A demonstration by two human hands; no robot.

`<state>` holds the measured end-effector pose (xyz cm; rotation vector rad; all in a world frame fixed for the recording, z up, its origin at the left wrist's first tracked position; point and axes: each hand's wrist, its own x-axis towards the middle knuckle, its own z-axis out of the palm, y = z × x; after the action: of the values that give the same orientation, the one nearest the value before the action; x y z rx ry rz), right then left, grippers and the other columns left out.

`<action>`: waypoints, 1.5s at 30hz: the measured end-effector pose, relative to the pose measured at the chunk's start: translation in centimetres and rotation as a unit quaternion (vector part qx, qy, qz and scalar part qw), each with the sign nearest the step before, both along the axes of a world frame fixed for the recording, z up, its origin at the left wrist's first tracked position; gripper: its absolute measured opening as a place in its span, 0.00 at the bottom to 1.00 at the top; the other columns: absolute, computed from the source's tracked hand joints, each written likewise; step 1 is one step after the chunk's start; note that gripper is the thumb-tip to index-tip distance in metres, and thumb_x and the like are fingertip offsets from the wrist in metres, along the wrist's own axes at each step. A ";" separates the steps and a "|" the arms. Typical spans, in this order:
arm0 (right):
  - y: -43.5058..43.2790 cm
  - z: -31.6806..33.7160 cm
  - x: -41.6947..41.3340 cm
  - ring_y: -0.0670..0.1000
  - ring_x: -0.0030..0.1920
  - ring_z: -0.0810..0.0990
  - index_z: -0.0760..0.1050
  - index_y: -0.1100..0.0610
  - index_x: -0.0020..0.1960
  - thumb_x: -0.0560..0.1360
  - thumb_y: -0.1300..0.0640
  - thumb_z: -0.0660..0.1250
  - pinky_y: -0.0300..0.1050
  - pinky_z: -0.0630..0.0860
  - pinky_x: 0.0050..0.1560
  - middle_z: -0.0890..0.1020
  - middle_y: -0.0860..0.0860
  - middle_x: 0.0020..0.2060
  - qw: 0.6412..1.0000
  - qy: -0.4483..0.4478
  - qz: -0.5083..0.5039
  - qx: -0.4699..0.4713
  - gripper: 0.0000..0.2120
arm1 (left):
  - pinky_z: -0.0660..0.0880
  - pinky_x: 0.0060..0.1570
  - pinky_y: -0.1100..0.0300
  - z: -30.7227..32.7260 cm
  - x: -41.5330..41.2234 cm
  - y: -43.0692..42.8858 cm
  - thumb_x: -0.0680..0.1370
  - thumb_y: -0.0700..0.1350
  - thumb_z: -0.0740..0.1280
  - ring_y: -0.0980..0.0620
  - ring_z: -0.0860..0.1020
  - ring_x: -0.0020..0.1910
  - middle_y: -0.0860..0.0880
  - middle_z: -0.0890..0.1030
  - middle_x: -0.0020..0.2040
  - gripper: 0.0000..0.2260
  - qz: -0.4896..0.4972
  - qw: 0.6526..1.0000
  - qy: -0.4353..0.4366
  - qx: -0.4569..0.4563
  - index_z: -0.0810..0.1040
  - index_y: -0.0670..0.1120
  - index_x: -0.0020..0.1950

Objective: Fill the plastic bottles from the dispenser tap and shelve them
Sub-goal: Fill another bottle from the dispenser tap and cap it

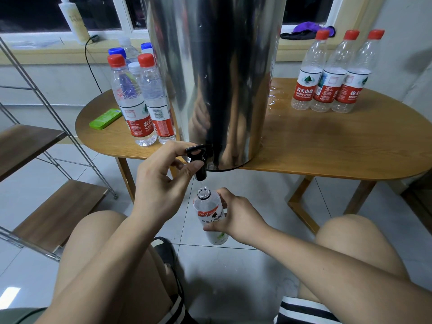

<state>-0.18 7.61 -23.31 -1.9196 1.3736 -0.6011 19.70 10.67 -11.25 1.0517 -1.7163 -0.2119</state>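
Left hand (161,181) is on the black tap (198,157) at the bottom of the big steel dispenser (222,78), with the index finger hooked over the lever and the thumb pressed against it from below. Right hand (238,216) is wrapped around an uncapped plastic bottle (209,213), holding it upright with the mouth right under the spout, out past the near edge of the wooden table (327,148). Only a tiny bit of water shows at the spout. Far right on the table there are three red-capped bottles (330,73) in a row that look empty. Left of the dispenser there's a bunch of capped bottles (140,101) that look full, next to a green case (106,118). There's a puddle (273,97) on the tabletop just right of the dispenser, and a metal shelf rack (53,206) off to the left.
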 end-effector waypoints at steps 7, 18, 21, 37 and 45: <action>0.0 -0.1 0.0 0.45 0.53 0.84 0.71 0.40 0.62 0.62 0.38 0.85 0.52 0.83 0.54 0.86 0.41 0.52 1.000 0.001 0.000 -0.001 0.34 | 0.77 0.46 0.57 0.1 0.0 0.0 0.81 0.40 0.75 0.49 0.81 0.44 0.52 0.85 0.51 0.10 -0.003 1.000 -0.001 -0.001 0.82 0.51 0.60; 0.0 0.0 0.0 0.45 0.54 0.84 0.71 0.40 0.62 0.63 0.39 0.86 0.52 0.83 0.55 0.86 0.41 0.53 1.000 0.004 0.000 0.000 0.34 | 0.77 0.46 0.53 -0.1 0.1 0.0 0.81 0.39 0.76 0.47 0.82 0.45 0.52 0.85 0.51 0.10 0.000 1.000 0.004 0.004 0.83 0.50 0.60; 0.1 0.0 0.0 0.46 0.54 0.84 0.71 0.40 0.61 0.62 0.38 0.85 0.52 0.83 0.55 0.86 0.41 0.52 1.000 0.002 -0.001 0.001 0.34 | 0.77 0.46 0.58 0.0 0.0 0.0 0.81 0.39 0.76 0.49 0.81 0.45 0.53 0.85 0.51 0.10 0.000 1.000 0.000 0.001 0.83 0.49 0.60; 0.2 0.1 0.0 0.46 0.54 0.84 0.71 0.40 0.61 0.62 0.38 0.85 0.52 0.83 0.54 0.86 0.41 0.52 1.000 0.004 -0.002 0.001 0.34 | 0.78 0.47 0.55 -0.1 0.2 -0.1 0.82 0.42 0.75 0.48 0.82 0.45 0.52 0.85 0.51 0.08 0.005 1.000 -0.002 0.003 0.83 0.48 0.60; 0.2 0.2 0.0 0.46 0.54 0.84 0.71 0.41 0.62 0.63 0.39 0.85 0.52 0.83 0.55 0.86 0.41 0.53 1.000 0.008 0.002 0.003 0.34 | 0.77 0.46 0.52 -0.3 0.2 -0.1 0.82 0.42 0.76 0.48 0.82 0.44 0.52 0.85 0.51 0.08 0.003 1.000 0.003 0.006 0.84 0.47 0.60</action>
<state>-0.19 7.86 -23.14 -1.9257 1.3803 -0.5821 19.94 10.55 -11.50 1.0646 -1.7085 -0.2216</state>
